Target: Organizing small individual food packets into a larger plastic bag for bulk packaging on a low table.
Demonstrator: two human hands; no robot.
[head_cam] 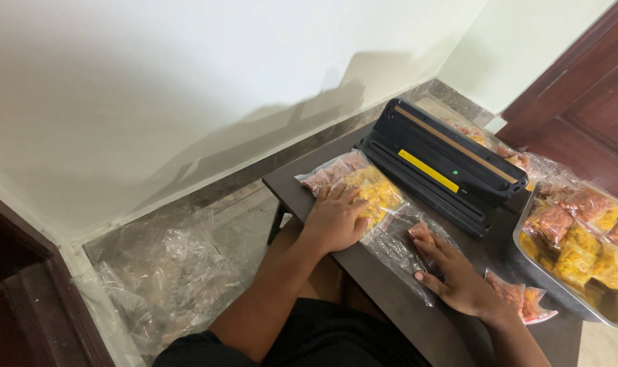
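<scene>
I see my left hand [336, 219] pressed flat on the snack bag [373, 204] lying on the table [336, 255] before the open sealer [441, 163]; my right hand [458, 275] flattens its clear end

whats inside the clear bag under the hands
The clear bag holds yellow snack pieces and reddish pieces at its far end. The left hand covers part of them; the right hand presses the near end, hiding whatever lies beneath.

pale wall [186, 68], brown door [587, 102]
</scene>
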